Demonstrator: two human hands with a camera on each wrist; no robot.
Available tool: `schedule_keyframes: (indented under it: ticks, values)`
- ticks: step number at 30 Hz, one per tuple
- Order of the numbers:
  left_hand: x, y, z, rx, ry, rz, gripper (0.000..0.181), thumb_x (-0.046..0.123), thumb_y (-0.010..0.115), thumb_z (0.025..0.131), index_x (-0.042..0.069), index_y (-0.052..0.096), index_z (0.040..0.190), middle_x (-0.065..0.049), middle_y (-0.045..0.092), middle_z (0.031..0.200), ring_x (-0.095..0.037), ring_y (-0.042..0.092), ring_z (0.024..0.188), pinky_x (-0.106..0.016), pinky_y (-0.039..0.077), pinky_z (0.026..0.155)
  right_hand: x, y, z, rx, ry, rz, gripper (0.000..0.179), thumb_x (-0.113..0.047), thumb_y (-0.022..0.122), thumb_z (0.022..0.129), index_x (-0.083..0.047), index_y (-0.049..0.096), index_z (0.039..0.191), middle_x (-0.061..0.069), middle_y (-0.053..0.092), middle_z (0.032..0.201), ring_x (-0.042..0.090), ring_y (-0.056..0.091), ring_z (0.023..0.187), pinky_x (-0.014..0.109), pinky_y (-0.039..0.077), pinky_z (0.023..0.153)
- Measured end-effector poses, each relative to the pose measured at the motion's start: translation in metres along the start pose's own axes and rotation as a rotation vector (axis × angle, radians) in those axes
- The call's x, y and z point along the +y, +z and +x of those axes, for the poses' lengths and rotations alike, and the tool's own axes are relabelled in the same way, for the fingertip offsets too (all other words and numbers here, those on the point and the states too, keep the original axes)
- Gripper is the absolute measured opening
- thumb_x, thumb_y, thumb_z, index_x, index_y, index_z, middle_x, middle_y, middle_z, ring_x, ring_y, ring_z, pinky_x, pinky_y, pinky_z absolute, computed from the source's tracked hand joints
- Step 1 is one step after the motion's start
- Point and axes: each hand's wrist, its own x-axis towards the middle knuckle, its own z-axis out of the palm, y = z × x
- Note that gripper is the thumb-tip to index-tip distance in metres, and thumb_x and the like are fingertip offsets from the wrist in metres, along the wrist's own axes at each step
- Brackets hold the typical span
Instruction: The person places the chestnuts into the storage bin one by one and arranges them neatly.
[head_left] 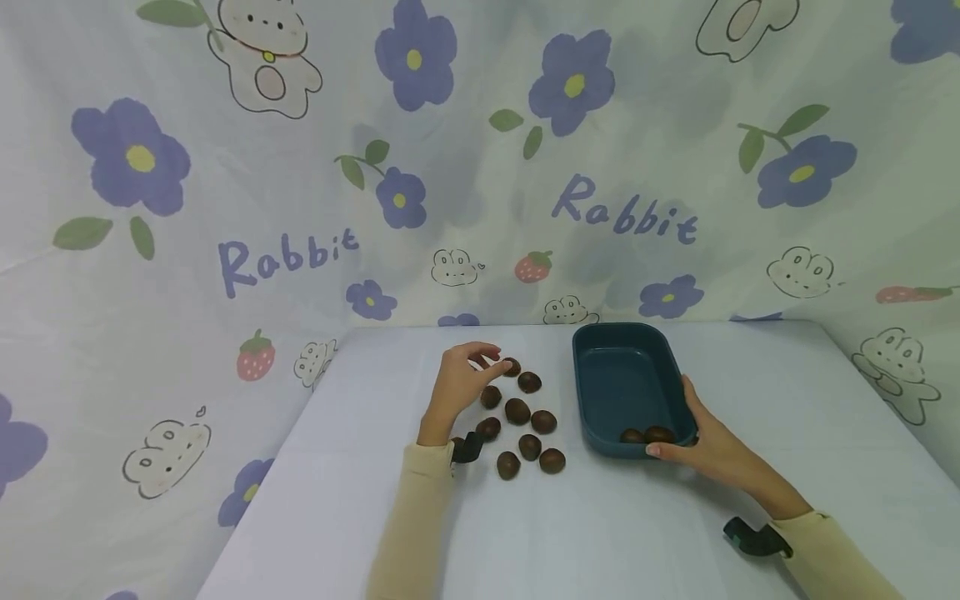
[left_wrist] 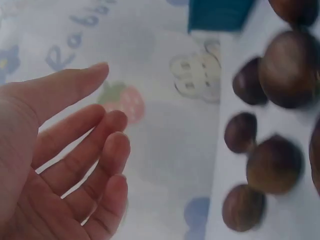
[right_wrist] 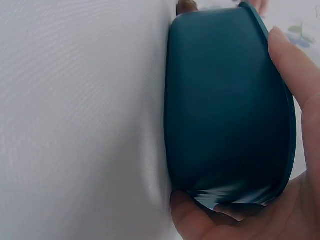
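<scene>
Several brown, chestnut-like nuts [head_left: 517, 411] lie loose on the white table, left of a dark blue rectangular dish [head_left: 617, 379]. Two more nuts [head_left: 659, 434] rest inside the dish at its near end. My left hand [head_left: 459, 382] hovers by the farthest loose nut [head_left: 512, 367], its thumb overlapping that nut in the head view. In the left wrist view the fingers [left_wrist: 116, 150] are loosely bent, thumb apart, with nothing between them. My right hand [head_left: 712, 450] grips the dish's near right corner, thumb at the rim [right_wrist: 290, 65] and fingers around the outer wall.
Behind the white table [head_left: 315, 517] hangs a pale curtain [head_left: 480, 167] printed with flowers and rabbits. Both wrists wear dark camera mounts; the left mount [head_left: 467, 448] partly covers a nut beside it.
</scene>
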Motion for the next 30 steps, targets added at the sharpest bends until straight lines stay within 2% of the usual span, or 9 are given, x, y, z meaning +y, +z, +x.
schedule_keyframes:
  ticks: [9, 14, 18, 24, 30]
  values:
    - [-0.022, 0.001, 0.000, -0.021, -0.125, 0.090, 0.030, 0.027, 0.085, 0.086, 0.006, 0.079, 0.106, -0.008, 0.078, 0.098, -0.024, 0.070, 0.087, -0.033, 0.055, 0.075, -0.001, 0.000, -0.001, 0.001, 0.002, -0.012, 0.129, -0.045, 0.079, 0.088, -0.013, -0.022, 0.162, 0.033, -0.004, 0.170, 0.067, 0.018, 0.148, 0.081, 0.032, 0.105]
    - [-0.025, 0.003, -0.003, -0.054, -0.232, 0.141, 0.036, 0.030, 0.084, 0.086, 0.004, 0.078, 0.110, -0.007, 0.078, 0.099, -0.024, 0.072, 0.095, -0.043, 0.058, 0.086, 0.001, 0.001, 0.000, 0.012, -0.006, -0.019, 0.130, -0.045, 0.079, 0.088, -0.012, -0.021, 0.163, 0.033, -0.001, 0.170, 0.066, 0.020, 0.148, 0.080, 0.034, 0.105]
    - [-0.026, 0.005, -0.004, -0.085, -0.305, 0.194, 0.036, 0.032, 0.084, 0.086, 0.006, 0.077, 0.109, -0.006, 0.077, 0.097, -0.022, 0.070, 0.091, -0.043, 0.056, 0.085, -0.001, 0.001, 0.000, 0.015, -0.006, -0.020, 0.130, -0.044, 0.080, 0.088, -0.010, -0.020, 0.163, 0.034, 0.000, 0.170, 0.067, 0.020, 0.147, 0.080, 0.034, 0.104]
    - [-0.027, 0.005, -0.006, -0.128, -0.345, 0.283, 0.029, 0.035, 0.086, 0.083, 0.011, 0.077, 0.096, -0.003, 0.074, 0.089, -0.019, 0.063, 0.080, -0.037, 0.051, 0.074, -0.002, 0.001, -0.001, 0.009, 0.004, -0.026, 0.130, -0.045, 0.079, 0.088, -0.011, -0.021, 0.163, 0.035, -0.001, 0.169, 0.067, 0.020, 0.147, 0.081, 0.033, 0.105]
    - [-0.028, 0.007, -0.008, -0.166, -0.369, 0.333, 0.038, 0.038, 0.089, 0.080, 0.010, 0.077, 0.102, -0.004, 0.076, 0.097, -0.021, 0.067, 0.087, -0.042, 0.054, 0.080, -0.003, 0.001, 0.000, 0.016, 0.001, -0.024, 0.130, -0.045, 0.080, 0.087, -0.009, -0.020, 0.163, 0.035, -0.001, 0.169, 0.067, 0.019, 0.147, 0.081, 0.032, 0.106]
